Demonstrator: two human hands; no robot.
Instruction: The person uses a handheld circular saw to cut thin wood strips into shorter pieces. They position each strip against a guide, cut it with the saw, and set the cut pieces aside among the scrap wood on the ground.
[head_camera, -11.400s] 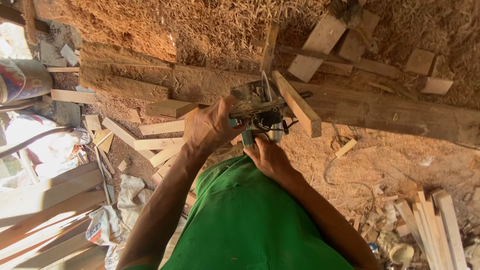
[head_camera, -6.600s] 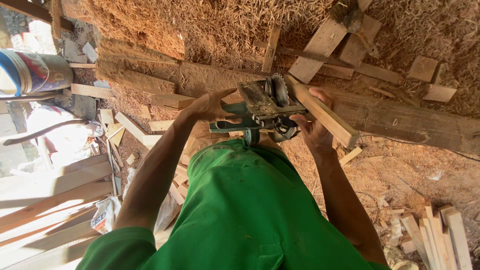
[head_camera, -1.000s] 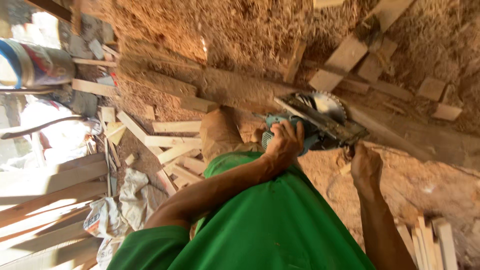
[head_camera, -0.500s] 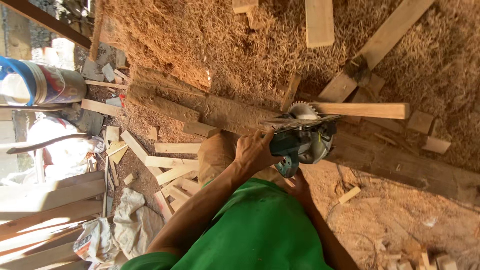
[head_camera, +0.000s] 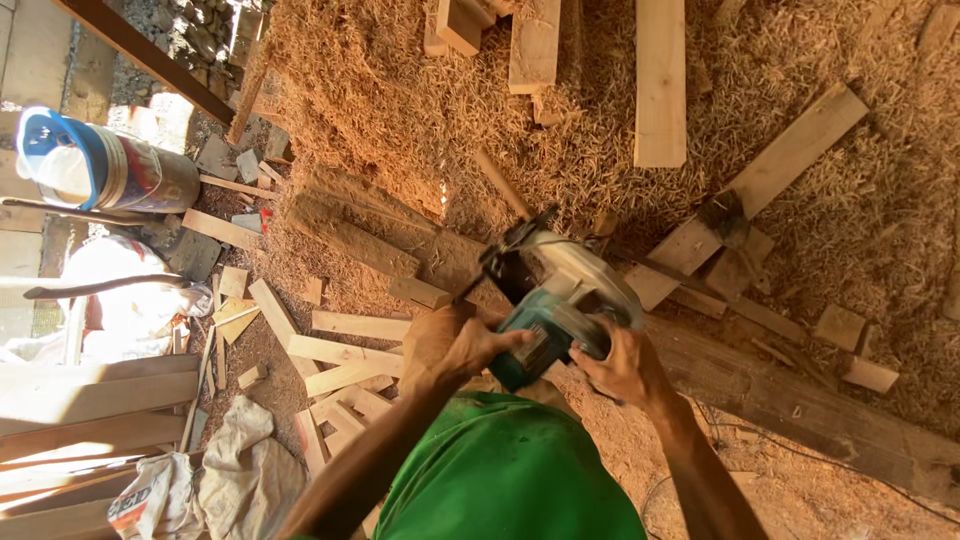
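— Since half a second back, what shifted?

— Both hands swung the circular saw (head_camera: 560, 300) a little to the right, and the short plank that lay across it then is no longer on it; more of the shavings heap (head_camera: 560, 110) shows above.

— How does each grip stand?

— Left hand (head_camera: 470, 345): fingers curled shut round the teal handle end of the saw. Right hand (head_camera: 625, 365): closed on the saw's body from the other side, thumb toward the pale blade guard. One saw, two hands, both wrapped on it.

— Where is the saw?

— Held just above the long dark beam (head_camera: 800, 400) that runs from the middle toward the lower right, close to the person's green shirt (head_camera: 510, 470). I cannot tell whether the blade touches wood.

— Counts?

— On the shavings heap, three pale planks near the top edge: a long upright one (head_camera: 660, 80), a shorter one (head_camera: 533, 45) beside it, a stub further left. One slanted plank (head_camera: 760, 190) reaches toward the saw. Left of the arm, a loose scatter of offcuts (head_camera: 340, 350), about six strips. One metal drum with a blue rim (head_camera: 105, 170) lies at the left, and one crumpled sack (head_camera: 230, 480) at the bottom.
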